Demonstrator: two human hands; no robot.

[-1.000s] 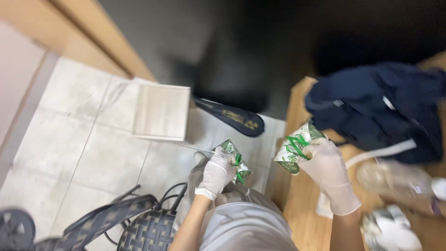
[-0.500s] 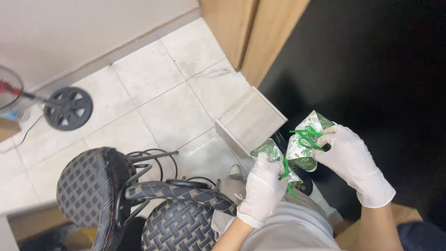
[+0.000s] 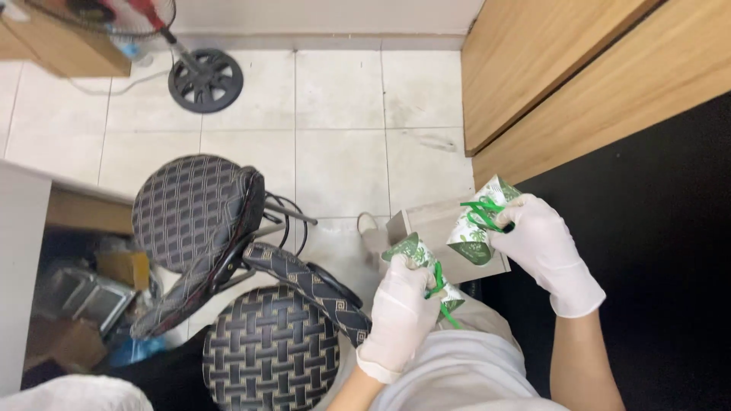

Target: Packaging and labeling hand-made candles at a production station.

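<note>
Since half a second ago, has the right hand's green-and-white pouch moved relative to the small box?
Cannot tell. The camera swung; the right hand holds its pouch over the box, much as before.

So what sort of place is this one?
Probably a small home or shop room: tiled floor, a patterned chair, a fan base and wooden cabinets surround the gloved hands holding green-and-white packets.

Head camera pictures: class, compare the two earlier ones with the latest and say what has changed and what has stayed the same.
The view has swung from the wooden surface with dark clothing to the tiled floor, bringing the patterned chair and a fan base into sight. The two hands drew together, then parted a little. Unchanged: the gloved left hand and right hand each keep their grip on a green-and-white packet.
</note>
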